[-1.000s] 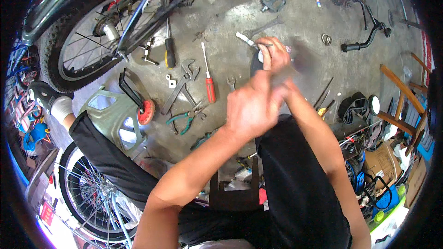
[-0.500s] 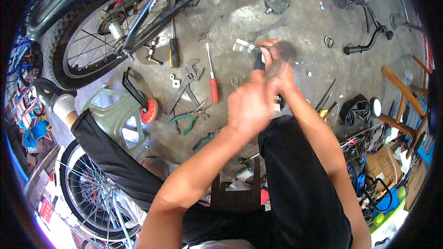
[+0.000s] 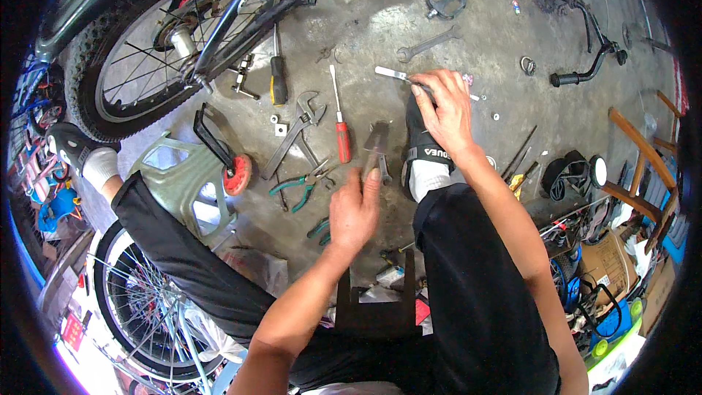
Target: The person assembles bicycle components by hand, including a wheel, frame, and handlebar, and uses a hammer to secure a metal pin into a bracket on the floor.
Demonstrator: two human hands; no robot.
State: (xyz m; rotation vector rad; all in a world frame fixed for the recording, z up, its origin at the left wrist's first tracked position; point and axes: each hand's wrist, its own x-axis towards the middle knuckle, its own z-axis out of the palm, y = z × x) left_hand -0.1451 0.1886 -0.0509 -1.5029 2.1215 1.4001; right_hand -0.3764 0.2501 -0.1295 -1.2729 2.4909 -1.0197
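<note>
My left hand [image 3: 356, 208] is closed round a short grey-brown tool [image 3: 376, 145], whose upper end is blurred by motion, so I cannot tell its kind. It is raised above the floor, left of my right shoe [image 3: 417, 139]. My right hand [image 3: 446, 111] is closed over a slim metal piece with a silver flat end [image 3: 390, 72], which sticks out to the left past my fingers; the rest is hidden under the hand. That hand sits just over the shoe's toe. Left of my left hand lie a red-handled screwdriver [image 3: 341, 139], an adjustable wrench [image 3: 300, 128] and green-handled pliers [image 3: 301, 186].
A bicycle wheel [image 3: 164, 51] and frame stand at upper left. A pale green plastic stool [image 3: 161, 175] lies by my left leg, with a red training wheel [image 3: 238, 174] beside it. Farther off lie a pedal [image 3: 446, 0], a spanner [image 3: 430, 44] and a handlebar [image 3: 585, 73].
My left hand has drawn back down and left, away from my right hand, with the tool in it. My right hand stays over the shoe with the metal piece.
</note>
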